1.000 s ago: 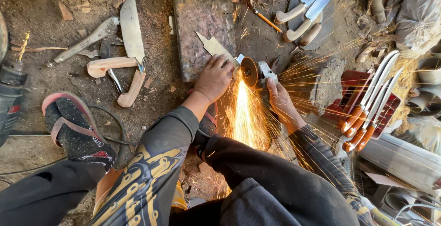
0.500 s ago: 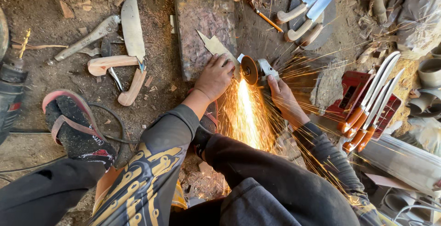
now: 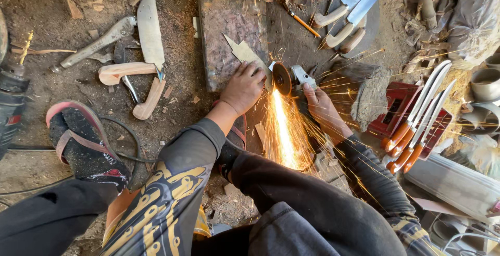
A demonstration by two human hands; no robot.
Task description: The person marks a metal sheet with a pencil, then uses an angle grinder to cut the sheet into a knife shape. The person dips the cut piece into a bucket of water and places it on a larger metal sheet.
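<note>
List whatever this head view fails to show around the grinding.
- Metal blank: its near end lies under the left hand.
- Angle grinder: the right hand covers its body.
- Contact point of the disc: lost in spark glare.
- Orange-handled knives: tips too thin to make out.

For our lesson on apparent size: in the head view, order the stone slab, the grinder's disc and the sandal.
1. stone slab
2. sandal, though it lies nearer the camera
3. grinder's disc, by far smallest
</note>
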